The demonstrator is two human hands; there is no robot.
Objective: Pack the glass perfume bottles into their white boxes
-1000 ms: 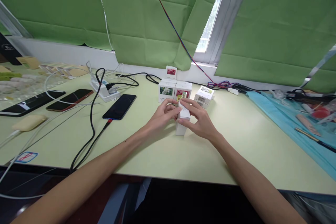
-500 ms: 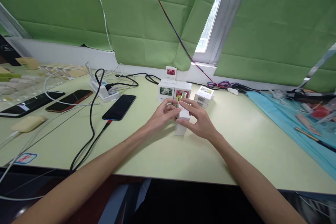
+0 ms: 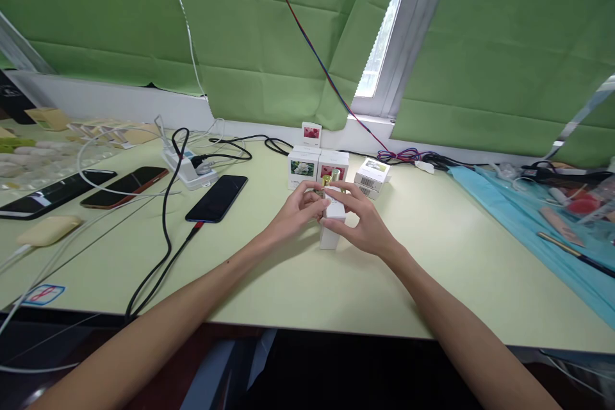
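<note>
A tall white box (image 3: 329, 238) stands upright on the table, its top facing me. From the left, my left hand (image 3: 302, 206) closes on the box's upper part, with the thumb near the top edge. My right hand (image 3: 364, 220) grips the same box from the right, fingers over the top and thumb on the front. Just behind it, gold-coloured bottle caps (image 3: 335, 175) show between my hands; the bottles below are mostly hidden. Close beyond stand a white box with a white-flower picture (image 3: 303, 168) and a white box with a pink-flower picture (image 3: 333, 159).
Two stacked boxes (image 3: 373, 174) lie to the right of the group, and a small box (image 3: 311, 133) stands behind. A black phone (image 3: 217, 198) on a cable and a power strip (image 3: 190, 170) are at left. Blue plastic sheeting (image 3: 519, 224) holds clutter at right.
My hands and the white box keep almost the same place and grip. The whole view has shifted very slightly.
</note>
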